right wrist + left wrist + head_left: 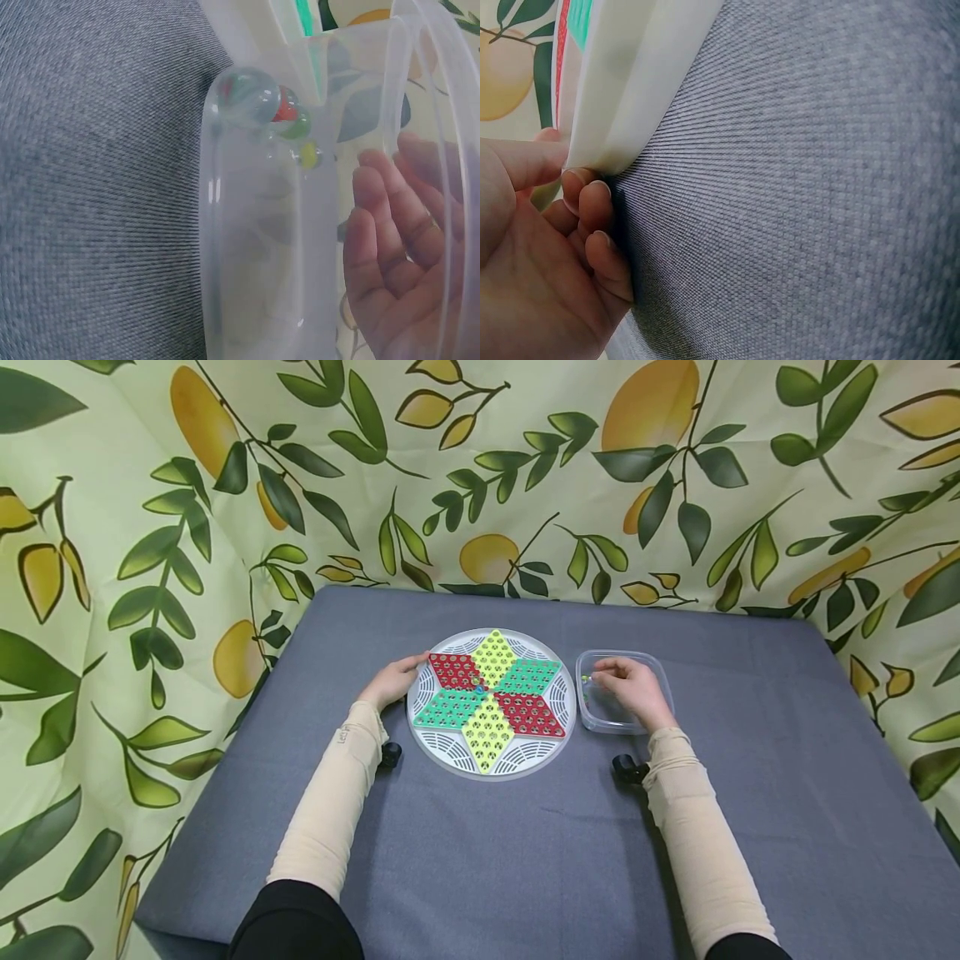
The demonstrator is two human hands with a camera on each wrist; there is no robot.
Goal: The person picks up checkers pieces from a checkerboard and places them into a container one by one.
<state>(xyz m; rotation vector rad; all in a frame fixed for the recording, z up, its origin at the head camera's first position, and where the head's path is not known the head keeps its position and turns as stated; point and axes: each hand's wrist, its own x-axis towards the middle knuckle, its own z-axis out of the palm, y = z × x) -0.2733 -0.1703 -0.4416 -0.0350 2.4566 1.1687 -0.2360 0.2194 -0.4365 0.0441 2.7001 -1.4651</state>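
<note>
Pointing yellow tips (495, 647) twelve-to-six, the board (491, 720) lies on the table (487, 843); your left hand (392, 683) pinches its ten-o'clock rim. Whether your right hand (633, 687), over the three-o'clock box (609, 727), holds anything is hidden.

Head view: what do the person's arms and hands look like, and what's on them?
The left hand and right hand are bare, without gloves. Wrinkled beige sleeves cover the forearms, with black sleeves above. Small dark lettering marks the left cuff. Each wrist has a small black camera.
</note>
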